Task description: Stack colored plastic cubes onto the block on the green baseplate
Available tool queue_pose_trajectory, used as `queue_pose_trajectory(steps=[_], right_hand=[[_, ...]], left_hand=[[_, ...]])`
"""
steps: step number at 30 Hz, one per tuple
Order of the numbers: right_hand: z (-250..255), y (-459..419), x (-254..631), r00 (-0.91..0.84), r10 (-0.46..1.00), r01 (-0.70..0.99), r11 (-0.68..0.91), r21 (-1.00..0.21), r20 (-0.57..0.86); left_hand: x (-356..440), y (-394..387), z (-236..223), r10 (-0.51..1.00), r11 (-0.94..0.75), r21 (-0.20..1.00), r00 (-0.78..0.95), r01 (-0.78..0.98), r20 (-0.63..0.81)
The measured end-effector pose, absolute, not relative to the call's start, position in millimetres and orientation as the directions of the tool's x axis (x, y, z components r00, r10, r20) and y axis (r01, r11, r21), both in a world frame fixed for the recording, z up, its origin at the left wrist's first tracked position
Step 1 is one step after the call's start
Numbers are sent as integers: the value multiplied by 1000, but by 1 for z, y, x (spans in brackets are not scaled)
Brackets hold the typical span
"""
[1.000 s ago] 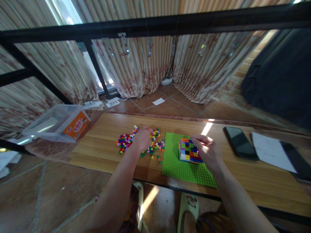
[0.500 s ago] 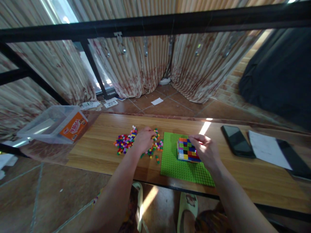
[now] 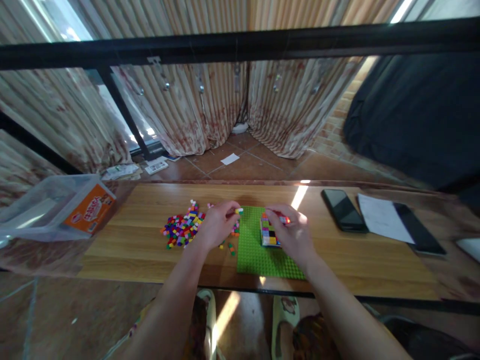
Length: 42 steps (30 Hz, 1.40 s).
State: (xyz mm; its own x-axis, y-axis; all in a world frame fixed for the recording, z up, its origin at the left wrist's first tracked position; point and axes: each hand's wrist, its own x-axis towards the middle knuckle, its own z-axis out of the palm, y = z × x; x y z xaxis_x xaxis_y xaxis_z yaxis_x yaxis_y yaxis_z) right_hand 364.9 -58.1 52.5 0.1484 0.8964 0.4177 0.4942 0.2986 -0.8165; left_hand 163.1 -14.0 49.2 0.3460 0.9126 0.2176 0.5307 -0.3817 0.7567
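Left hand (image 3: 217, 225) pinched small bricks (image 3: 239, 211), white and yellow showing, by left edge of green board (image 3: 251, 257) on wooden bench (image 3: 123, 250). Right hand (image 3: 294, 232) curled over multicolored block (image 3: 267, 238) on board; whether fingers gripped anything, impossible to tell. Loose bricks (image 3: 182, 229) lay heaped left of board, phone (image 3: 343, 209) and paper (image 3: 382, 218) right.
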Motion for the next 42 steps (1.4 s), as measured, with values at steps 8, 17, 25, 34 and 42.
queue_pose_trajectory(steps=[8, 17, 25, 34, 42], right_hand=[[49, -55, 339, 60, 962, 147, 255, -956, 266], [63, -55, 334, -55, 995, -152, 74, -986, 84], [57, -54, 320, -48, 995, -137, 80, -987, 88], [32, -53, 289, -163, 965, 766, 255, -590, 206], [27, -49, 285, -202, 962, 786, 272, -554, 186]], left_hand=[[186, -34, 59, 927, -241, 966, 316, 90, 202], [175, -33, 65, 945, -43, 991, 316, -127, 82], [154, -31, 62, 941, 40, 976, 336, -216, 36], [144, -25, 62, 974, 89, 974, 222, -206, -42], [160, -19, 55, 988, 4, 997, 155, -80, 8]])
